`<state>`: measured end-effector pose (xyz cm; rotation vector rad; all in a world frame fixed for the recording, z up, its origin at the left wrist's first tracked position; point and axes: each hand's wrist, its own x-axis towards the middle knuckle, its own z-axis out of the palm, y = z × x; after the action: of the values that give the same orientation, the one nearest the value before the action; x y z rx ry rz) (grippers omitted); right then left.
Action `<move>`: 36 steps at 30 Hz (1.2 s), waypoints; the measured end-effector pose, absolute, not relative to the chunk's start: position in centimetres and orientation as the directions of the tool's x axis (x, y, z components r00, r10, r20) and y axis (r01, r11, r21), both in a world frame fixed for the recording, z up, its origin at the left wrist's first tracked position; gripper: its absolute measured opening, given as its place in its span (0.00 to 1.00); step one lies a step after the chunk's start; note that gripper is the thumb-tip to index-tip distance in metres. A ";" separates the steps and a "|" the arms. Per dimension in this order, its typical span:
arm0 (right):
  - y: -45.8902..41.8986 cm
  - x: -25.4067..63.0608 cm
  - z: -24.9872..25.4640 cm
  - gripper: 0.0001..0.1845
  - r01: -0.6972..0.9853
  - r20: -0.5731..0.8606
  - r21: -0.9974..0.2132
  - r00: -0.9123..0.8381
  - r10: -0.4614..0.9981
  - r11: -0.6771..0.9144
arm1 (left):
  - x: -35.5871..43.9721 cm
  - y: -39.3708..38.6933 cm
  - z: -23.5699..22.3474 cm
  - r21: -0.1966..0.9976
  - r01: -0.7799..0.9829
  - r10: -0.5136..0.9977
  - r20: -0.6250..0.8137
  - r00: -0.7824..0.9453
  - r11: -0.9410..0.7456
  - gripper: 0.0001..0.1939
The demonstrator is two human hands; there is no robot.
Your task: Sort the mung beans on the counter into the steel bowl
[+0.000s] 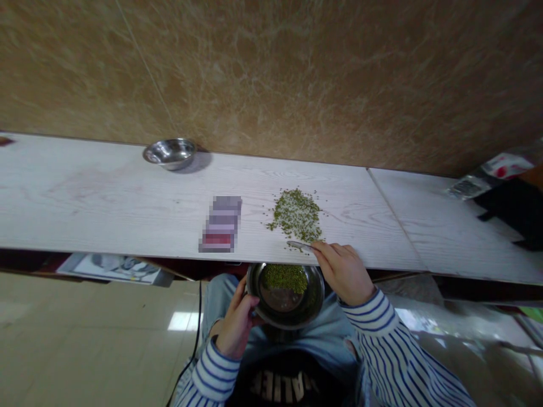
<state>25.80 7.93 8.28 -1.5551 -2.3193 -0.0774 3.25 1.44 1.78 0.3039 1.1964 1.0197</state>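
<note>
R hand (343,272) grips metal utensil (300,246) crosswise, pile (298,213) just fwd-L; L hand (238,325), farther off, grips bowl (282,302).

Held bowl (282,304) and far bowl (170,154) appeared smooth, glossy metal, spoon (299,246) silvery metal, table (106,192) wood-grained and near-matt, wall (254,73) marbled with faint sheen, floor (127,328) glossy, sleeve (390,333) and jeans (265,343) matt cloth, grains (297,212) rough.

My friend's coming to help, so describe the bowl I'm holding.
Find the white counter against the brown wall. At its near edge, below the scattered mung beans and white grains, your left hand holds a steel bowl. Unlike the other bowl on the counter, this contains mung beans.
</note>
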 end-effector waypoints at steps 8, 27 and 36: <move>7.9 26.0 8.2 0.11 0.893 0.318 -0.161 -0.357 0.878 0.421 | 3.4 1.5 1.6 0.682 -0.489 0.785 -0.619 0.009 0.544 0.32; 8.7 24.8 8.5 0.11 0.899 0.290 -0.144 -0.361 0.886 0.413 | 3.1 1.5 2.0 0.688 -0.475 0.781 -0.624 -0.002 0.549 0.30; 9.7 24.6 8.8 0.11 0.851 0.215 -0.199 -0.446 0.869 0.486 | 3.0 1.5 2.0 0.696 -0.484 0.795 -0.606 -0.002 0.530 0.30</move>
<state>24.65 9.71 8.75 -1.4584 -2.4479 0.0887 2.97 1.55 1.99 0.3242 1.1976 1.0344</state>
